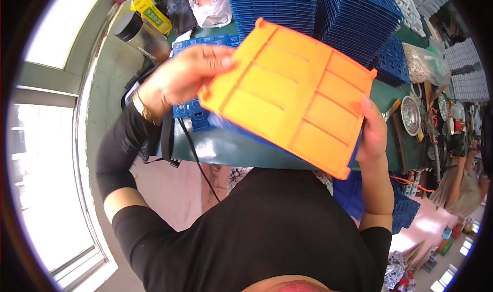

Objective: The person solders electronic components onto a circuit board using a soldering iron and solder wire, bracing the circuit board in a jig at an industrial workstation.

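Observation:
A flat orange plastic panel [287, 92], with raised ribs and small tabs at its corners, is held tilted above the green table in front of me. My left hand [187, 71] grips its upper left edge, slightly blurred, with the thumb near the edge. At the right edge my right hand [372, 130] holds the panel, thumb on top and the other fingers mostly hidden. A blue edge [267, 141] shows just under the panel's lower side; whether it is held along with it, I cannot tell. Blue plastic pieces [197, 112] lie beneath my left wrist.
Tall stacks of blue plastic panels [272, 10] [357, 20] stand at the back of the green table [231, 156]. A dark-lidded jar [141, 35] and a yellow bottle [149, 12] are at back left. A metal bowl [410, 115] and tools lie at right. A black cable [196, 156] hangs over the front edge.

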### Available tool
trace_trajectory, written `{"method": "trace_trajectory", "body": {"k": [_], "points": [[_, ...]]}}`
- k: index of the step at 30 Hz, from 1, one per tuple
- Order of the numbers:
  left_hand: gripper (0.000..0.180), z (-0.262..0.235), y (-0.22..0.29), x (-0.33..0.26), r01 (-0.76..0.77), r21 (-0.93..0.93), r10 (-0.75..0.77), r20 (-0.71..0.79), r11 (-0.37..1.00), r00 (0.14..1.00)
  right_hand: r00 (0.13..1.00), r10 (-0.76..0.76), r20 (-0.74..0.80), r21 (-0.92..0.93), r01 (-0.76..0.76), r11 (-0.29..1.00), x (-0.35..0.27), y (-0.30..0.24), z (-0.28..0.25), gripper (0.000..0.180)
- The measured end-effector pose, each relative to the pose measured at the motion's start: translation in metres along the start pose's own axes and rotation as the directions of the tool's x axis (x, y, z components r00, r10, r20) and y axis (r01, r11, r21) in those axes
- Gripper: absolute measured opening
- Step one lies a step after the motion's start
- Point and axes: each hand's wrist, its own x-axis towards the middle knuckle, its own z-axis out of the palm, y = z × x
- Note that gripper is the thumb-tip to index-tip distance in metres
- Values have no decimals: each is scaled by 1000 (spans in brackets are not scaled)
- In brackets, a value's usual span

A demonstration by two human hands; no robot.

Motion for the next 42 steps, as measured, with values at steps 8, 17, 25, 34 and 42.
{"method": "trace_trajectory", "body": {"k": [8,17,25,34,42], "points": [[42,36,-112,-16,201,-555,-157,126,808,980,970,232,-73,-393,-242,887,-43,3,-48,107],[37,62,-127,-5,163,-624,-187,27,764,982,910,405,-92,-216,-415,884,-38,0,-89,87],[39,50,-112,22,-210,171,223,-56,963,973,989,144,-28,-580,-134,804,9,-30,-117,47],[34,34,-99,76,-690,581,363,812,-431,457,568,128,813,-370,675,-639,38,-62,-128,46],[38,28,-118,91,-695,527,171,839,-488,516,587,171,791,-354,668,-655,19,-30,-160,44]]}}
